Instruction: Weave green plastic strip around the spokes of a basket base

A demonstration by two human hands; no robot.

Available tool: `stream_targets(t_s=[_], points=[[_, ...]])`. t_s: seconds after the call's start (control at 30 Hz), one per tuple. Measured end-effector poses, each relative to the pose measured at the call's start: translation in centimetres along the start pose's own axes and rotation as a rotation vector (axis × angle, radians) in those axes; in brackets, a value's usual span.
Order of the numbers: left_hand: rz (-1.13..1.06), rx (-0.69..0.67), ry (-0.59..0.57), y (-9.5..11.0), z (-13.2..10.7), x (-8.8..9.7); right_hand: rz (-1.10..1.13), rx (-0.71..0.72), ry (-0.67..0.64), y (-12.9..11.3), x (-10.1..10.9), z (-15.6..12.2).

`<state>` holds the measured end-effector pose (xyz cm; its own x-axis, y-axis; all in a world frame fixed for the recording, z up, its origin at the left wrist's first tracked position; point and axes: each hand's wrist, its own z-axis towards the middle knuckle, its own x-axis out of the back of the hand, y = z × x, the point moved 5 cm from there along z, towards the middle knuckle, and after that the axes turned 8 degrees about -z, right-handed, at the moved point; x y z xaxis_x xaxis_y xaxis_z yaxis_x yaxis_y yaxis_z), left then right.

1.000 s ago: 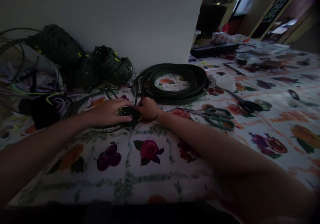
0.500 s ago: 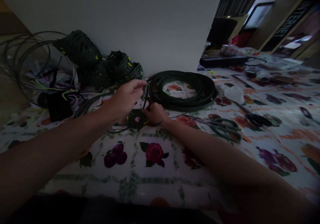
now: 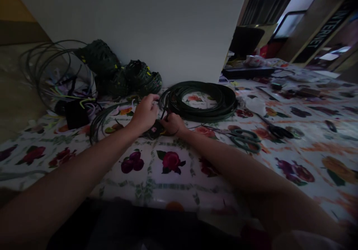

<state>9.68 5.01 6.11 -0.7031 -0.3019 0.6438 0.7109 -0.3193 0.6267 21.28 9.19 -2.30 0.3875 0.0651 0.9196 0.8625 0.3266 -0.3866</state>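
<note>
Where the right hand [image 3: 173, 124] pinches, a woven strap piece [image 3: 154, 130] beside the left hand [image 3: 144, 113]

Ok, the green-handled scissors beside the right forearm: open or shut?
Shut, it seems: the green-handled scissors show their blades together as one thin line, and the two handle loops lie close side by side.

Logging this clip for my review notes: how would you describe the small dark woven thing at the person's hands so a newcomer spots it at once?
Find the white wall, then the big coil of dark strapping on the floral tablecloth below it. Just in front of the coil, between the left hand and right hand, is the small dark woven piece. Unlike the much larger woven forms by the wall, it is in the person's hands.
</note>
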Motion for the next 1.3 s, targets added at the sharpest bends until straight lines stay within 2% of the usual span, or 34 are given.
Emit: stream_targets(t_s=[0.07, 0.13, 0.23, 0.33, 0.47, 0.63, 0.97, 1.3], points=[[0.197, -0.005, -0.109, -1.8, -0.7, -1.3, 0.015, 0.005, -0.002, 0.1, 0.0, 0.0], [0.240, -0.023, -0.173, -2.8, -2.2, -1.9, 0.028, 0.010, -0.005, 0.1, 0.1, 0.0], [0.266, -0.042, -0.238, -3.3, -4.6, -2.5, 0.046, 0.012, -0.007, 0.1, 0.2, 0.0], [0.347, -0.043, -0.256, -3.2, -5.9, -2.9, 0.059, 0.012, -0.008, 0.2, 0.1, 0.1], [0.445, -0.051, -0.257, -3.5, -5.9, -3.3, 0.063, 0.020, -0.002, 0.1, 0.1, 0.2], [0.428, 0.030, -0.307, -5.0, -5.9, -3.9, 0.060, 0.036, 0.001, 0.0, 0.1, -0.1], [0.391, 0.051, -0.428, -5.9, -5.9, -4.4, 0.090, 0.073, -0.011, -0.1, 0.2, -0.1], [0.353, 0.037, -0.416, -6.3, -6.4, -4.8, 0.096, 0.073, -0.029, 0.0, 0.3, -0.1]])
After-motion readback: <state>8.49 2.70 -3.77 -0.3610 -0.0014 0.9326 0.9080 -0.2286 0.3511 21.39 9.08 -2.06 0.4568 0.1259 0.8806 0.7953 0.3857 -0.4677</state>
